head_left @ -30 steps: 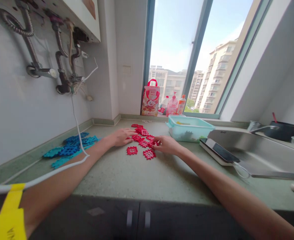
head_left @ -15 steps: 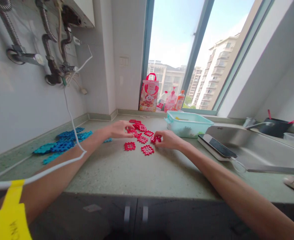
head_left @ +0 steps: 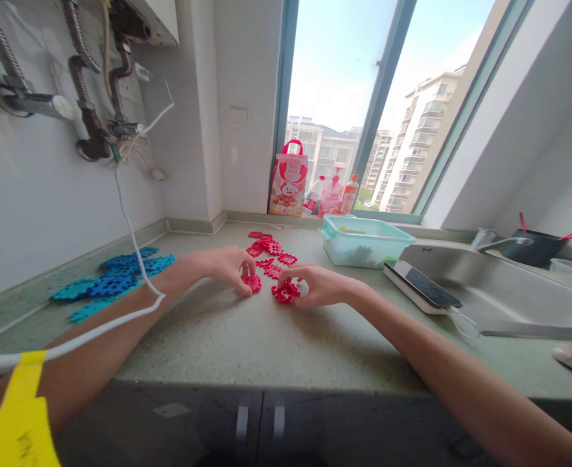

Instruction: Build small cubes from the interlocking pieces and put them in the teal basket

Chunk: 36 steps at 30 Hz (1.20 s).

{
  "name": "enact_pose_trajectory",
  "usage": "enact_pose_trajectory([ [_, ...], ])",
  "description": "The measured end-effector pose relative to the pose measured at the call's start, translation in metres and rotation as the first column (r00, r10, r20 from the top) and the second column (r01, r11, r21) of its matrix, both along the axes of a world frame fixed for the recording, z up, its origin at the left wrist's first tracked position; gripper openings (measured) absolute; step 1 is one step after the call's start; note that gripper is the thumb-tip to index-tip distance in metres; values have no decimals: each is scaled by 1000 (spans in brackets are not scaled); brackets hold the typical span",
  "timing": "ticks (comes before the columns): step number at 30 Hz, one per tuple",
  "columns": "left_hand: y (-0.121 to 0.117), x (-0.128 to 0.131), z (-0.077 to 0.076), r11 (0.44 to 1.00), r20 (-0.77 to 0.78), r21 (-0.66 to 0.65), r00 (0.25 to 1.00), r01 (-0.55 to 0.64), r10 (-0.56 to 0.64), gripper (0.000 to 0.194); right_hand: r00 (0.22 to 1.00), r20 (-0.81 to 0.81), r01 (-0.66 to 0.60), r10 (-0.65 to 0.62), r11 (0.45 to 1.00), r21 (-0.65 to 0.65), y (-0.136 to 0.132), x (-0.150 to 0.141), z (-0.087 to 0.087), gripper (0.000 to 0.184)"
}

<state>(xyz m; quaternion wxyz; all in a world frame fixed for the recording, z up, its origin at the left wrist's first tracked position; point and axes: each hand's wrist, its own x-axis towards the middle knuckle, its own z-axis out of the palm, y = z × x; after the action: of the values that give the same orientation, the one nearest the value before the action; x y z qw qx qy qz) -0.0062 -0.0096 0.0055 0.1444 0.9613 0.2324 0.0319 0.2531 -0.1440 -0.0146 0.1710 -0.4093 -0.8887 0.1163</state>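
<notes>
Several red plastic lattice tiles (head_left: pixel 269 250) lie scattered on the green countertop (head_left: pixel 266 337). My left hand (head_left: pixel 222 266) curls over one red tile (head_left: pixel 251 281) and pinches it against the counter. My right hand (head_left: pixel 315 285) grips another red tile (head_left: pixel 283 292) by its edge, with a second red piece seemingly stacked on it. The two held tiles are close together but apart. The remaining red tiles lie just behind both hands.
A pile of blue lattice tiles (head_left: pixel 111 282) lies at the left by the wall. A teal plastic box (head_left: pixel 364 240), a phone (head_left: pixel 425 285) on a white base, a steel sink (head_left: pixel 500 292), bottles and a red bag (head_left: pixel 288 178) stand behind. A white cable (head_left: pixel 135 233) hangs over my left arm.
Both hands have pulled back toward me from the far tiles. Left hand now holds the near left tile; right hand has closed on the near right tile.
</notes>
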Motion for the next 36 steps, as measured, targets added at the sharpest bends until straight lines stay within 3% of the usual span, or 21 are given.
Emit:
enact_pose_trajectory([
  [4,3,7,-12,993,138,100,988,57,-70,29,999,-40,23,-24,999,-33,1,-3,-1,29],
  [9,8,29,-29,969,384,218,903,113,-192,34,993,-8,116,-117,992,-43,9,11,-3,22],
  [12,10,41,-33,946,385,309,896,99,-220,34,962,36,271,-271,963,12,19,37,-6,20],
  [16,11,47,-34,948,327,310,927,78,-183,31,918,-22,396,-396,913,100,27,63,-7,20],
  [20,4,45,-34,961,323,259,929,96,-179,27,931,-143,357,-335,917,175,26,60,-4,19],
  [26,-12,49,-38,956,303,257,927,142,-219,29,946,-271,225,-177,962,156,19,33,-2,22],
  [30,-9,45,-38,945,292,296,929,139,-228,58,953,-267,191,-145,969,155,20,16,-10,33],
  [33,-1,37,-38,958,296,245,929,152,-223,82,968,-218,154,-124,980,127,21,11,-16,41],
  [36,12,30,-38,961,342,182,903,208,-260,88,975,-182,150,-131,984,94,24,14,-19,42],
])
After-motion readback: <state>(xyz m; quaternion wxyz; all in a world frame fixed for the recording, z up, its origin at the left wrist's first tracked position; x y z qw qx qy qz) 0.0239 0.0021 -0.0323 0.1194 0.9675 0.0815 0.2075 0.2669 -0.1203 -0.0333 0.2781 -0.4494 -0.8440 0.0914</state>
